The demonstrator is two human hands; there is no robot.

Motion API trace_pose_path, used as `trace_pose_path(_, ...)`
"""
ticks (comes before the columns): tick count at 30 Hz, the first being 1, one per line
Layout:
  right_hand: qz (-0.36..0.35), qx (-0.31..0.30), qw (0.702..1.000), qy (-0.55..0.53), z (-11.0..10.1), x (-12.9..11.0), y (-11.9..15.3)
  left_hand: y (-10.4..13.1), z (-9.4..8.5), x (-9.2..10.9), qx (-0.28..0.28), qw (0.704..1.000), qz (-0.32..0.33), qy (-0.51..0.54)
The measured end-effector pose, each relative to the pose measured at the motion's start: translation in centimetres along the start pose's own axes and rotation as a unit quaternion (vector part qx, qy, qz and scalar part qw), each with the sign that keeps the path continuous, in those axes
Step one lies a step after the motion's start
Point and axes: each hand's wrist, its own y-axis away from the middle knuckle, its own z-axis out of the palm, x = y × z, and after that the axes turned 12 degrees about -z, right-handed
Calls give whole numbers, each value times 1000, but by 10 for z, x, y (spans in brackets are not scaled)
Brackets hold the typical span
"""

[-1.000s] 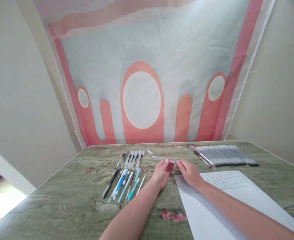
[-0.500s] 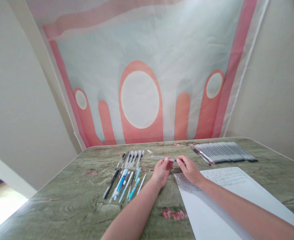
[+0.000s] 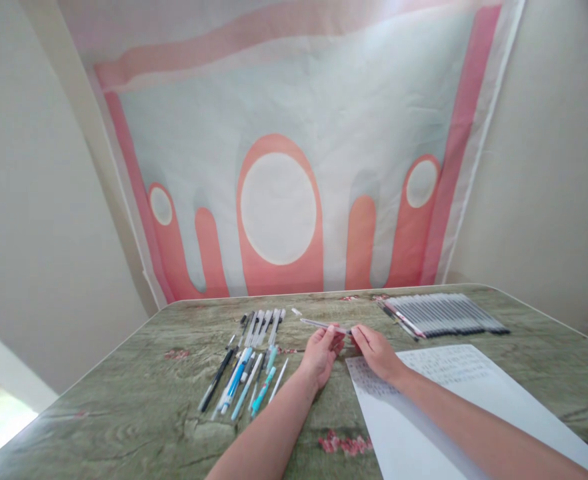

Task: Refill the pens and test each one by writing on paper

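Between my hands, above the table, is a slim clear pen [image 3: 315,323] pointing left, its dark end on the right. My left hand [image 3: 321,355] pinches its barrel between thumb and fingers. The fingers of my right hand [image 3: 375,348] close on the pen's dark right end; whether that is a cap or a grip I cannot tell. Under my right wrist lies a white sheet of paper [image 3: 439,407] with handwriting along its top. To the left of my left hand, assorted pens [image 3: 239,380] in blue, teal, black and white lie side by side.
A row of clear pens with dark ends [image 3: 447,315] lies at the back right, darker pens at its left edge. More clear caps or barrels [image 3: 264,327] lie behind the assorted pens. A small white piece [image 3: 297,311] rests near the wood-patterned table's [image 3: 139,400] back edge.
The view has tilted slightly up, so the table sits lower in the picture. Both hands keep their hold on the pen with little visible movement.
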Motion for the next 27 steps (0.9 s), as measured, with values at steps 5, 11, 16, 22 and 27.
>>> trace_pose_path(5,-38,35,998,21,-2,-2,-1,2,2,2,1,1000,-2,1)
trace_pose_path(11,-15,20,999,40,0,5,0,4,5,1,0,998,14,-53)
trace_pose_path(16,13,27,1000,1,0,5,-1,1,5,-2,3,999,33,-35)
trace_pose_path(22,-17,38,999,23,1,5,0,2,6,0,-11,998,37,-58)
trace_pose_path(27,5,14,1000,-8,0,4,-1,3,6,-1,-6,996,53,-76)
